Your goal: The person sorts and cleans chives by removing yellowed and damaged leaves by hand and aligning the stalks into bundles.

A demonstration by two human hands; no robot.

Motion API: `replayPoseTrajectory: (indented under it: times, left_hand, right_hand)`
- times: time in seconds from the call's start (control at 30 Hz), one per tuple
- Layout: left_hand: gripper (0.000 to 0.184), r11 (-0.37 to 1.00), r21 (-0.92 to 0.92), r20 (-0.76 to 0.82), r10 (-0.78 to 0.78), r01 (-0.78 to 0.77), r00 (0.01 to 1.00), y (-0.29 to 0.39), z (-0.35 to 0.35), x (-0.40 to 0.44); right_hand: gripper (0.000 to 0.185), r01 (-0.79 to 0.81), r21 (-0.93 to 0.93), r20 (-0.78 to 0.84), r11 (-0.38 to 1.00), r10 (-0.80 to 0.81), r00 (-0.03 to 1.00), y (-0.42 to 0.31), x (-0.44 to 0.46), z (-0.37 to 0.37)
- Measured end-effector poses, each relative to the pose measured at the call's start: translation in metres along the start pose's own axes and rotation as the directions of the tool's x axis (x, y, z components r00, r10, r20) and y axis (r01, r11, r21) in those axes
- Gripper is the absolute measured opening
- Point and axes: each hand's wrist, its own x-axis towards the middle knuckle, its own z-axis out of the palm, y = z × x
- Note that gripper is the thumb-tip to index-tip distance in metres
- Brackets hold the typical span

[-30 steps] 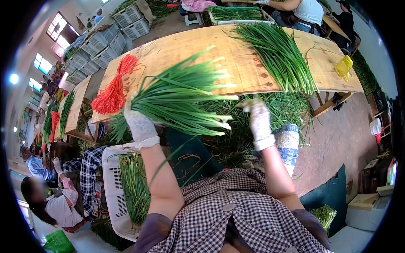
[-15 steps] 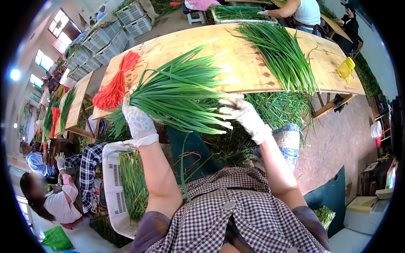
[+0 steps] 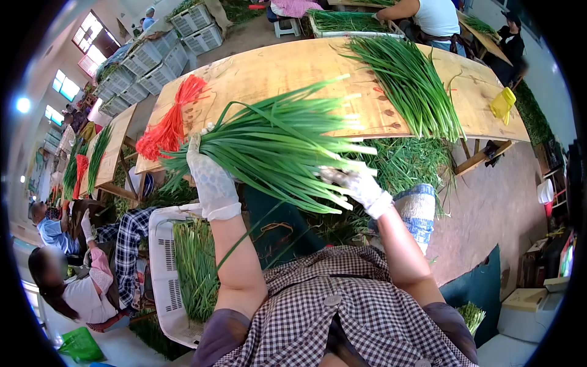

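My gloved left hand (image 3: 211,177) is closed round the leafy end of a bunch of garlic chives (image 3: 275,140), holding it up over the near edge of the wooden table. The pale stem ends fan out to the right and look slightly blurred. At the lower stems, my gloved right hand (image 3: 358,186) has its fingers bent around a few stalks; the stalks partly hide the fingertips. A few loose leaves dangle below the bunch, past my left forearm. To the left of the bunch, a bundle of red ties (image 3: 174,122) lies on the table.
Another pile of garlic chives (image 3: 409,85) rests on the wooden table (image 3: 269,67), with a yellow container (image 3: 502,105) to its right. A white crate (image 3: 165,269) of greens stands at my left. Loose leaves (image 3: 409,162) heap beneath the table. Other people sit at left and beyond.
The bunch has shifted right and slightly toward me along with my left hand. My right hand, formerly spread beside the stem tips, has moved down and in, its fingers now bent among the stems.
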Motion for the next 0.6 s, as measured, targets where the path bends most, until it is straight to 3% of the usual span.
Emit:
replayPoseTrajectory:
  times: [0.03, 0.07, 0.1, 0.13, 0.17, 0.2, 0.23, 0.27, 0.3, 0.37, 0.43, 0.5, 0.57, 0.6]
  left_hand:
    - [0.018, 1.000, -0.004, 0.003, 0.001, -0.001, 1.000, 0.002, 0.007, -0.007]
    - [0.017, 0.999, 0.031, 0.006, 0.013, -0.013, 1.000, 0.003, 0.014, -0.015]
    - [0.017, 0.997, 0.066, 0.006, 0.026, -0.027, 1.000, 0.005, 0.023, -0.026]
    - [0.017, 1.000, -0.017, 0.103, -0.004, 0.006, 0.995, 0.005, 0.029, -0.035]
    - [0.017, 1.000, -0.022, 0.100, 0.002, 0.000, 0.995, 0.007, 0.042, -0.051]
    - [0.017, 0.999, 0.029, 0.054, 0.026, -0.028, 0.998, 0.009, 0.060, -0.070]
    - [0.017, 0.995, 0.081, 0.009, 0.051, -0.052, 0.999, 0.010, 0.069, -0.078]
    - [0.016, 1.000, 0.018, 0.043, 0.025, -0.026, 0.999, 0.013, 0.053, -0.057]
    - [0.016, 0.999, 0.016, 0.040, 0.029, -0.029, 0.999, 0.013, 0.054, -0.054]
    - [0.013, 0.998, 0.045, 0.121, -0.052, 0.047, 0.991, 0.013, 0.057, -0.050]
    - [0.012, 0.993, 0.090, 0.157, -0.089, 0.075, 0.984, 0.008, 0.070, -0.039]
    - [0.013, 0.985, 0.134, 0.197, -0.132, 0.107, 0.972, -0.003, 0.089, -0.030]
    - [0.026, 0.932, 0.294, 0.531, 0.025, -0.212, 0.847, -0.018, 0.112, -0.021]
    - [0.026, 0.933, 0.286, 0.536, 0.032, -0.218, 0.843, -0.024, 0.130, 0.000]
  right_hand:
    - [0.023, -0.223, 0.447, -0.021, 0.866, 0.260, 0.965, -0.009, -0.008, -0.009]
    - [0.019, -0.257, 0.645, -0.042, 0.719, 0.370, 0.928, 0.030, -0.024, -0.005]
    - [0.021, -0.360, 0.102, -0.108, 0.927, 0.370, 0.923, 0.056, -0.044, -0.019]
    - [0.023, -0.606, -0.054, -0.129, 0.793, 0.597, 0.792, 0.037, -0.053, -0.037]
    - [0.023, -0.625, -0.411, -0.216, 0.664, 0.595, 0.774, 0.057, -0.072, -0.045]
    - [0.022, -0.691, -0.564, -0.171, 0.453, 0.754, 0.634, 0.058, -0.081, -0.056]
    - [0.023, -0.715, -0.488, -0.208, 0.500, 0.729, 0.652, 0.066, -0.095, -0.058]
    - [0.026, -0.728, -0.411, -0.245, 0.549, 0.703, 0.668, 0.073, -0.108, -0.061]
    - [0.028, -0.675, -0.137, -0.351, 0.725, 0.602, 0.717, 0.051, -0.108, -0.065]
    - [0.035, -0.436, 0.131, -0.493, 0.890, 0.440, 0.750, -0.043, -0.064, -0.070]
    - [0.057, -0.206, -0.301, -0.508, 0.931, 0.026, 0.861, -0.105, -0.042, -0.080]
    - [0.092, -0.008, -0.375, -0.340, 0.927, -0.130, 0.931, -0.149, -0.013, -0.085]
    - [0.116, 0.070, -0.370, -0.159, 0.926, -0.137, 0.978, -0.151, 0.021, -0.075]
    - [0.114, 0.029, -0.386, -0.120, 0.922, -0.081, 0.989, -0.147, 0.043, -0.066]
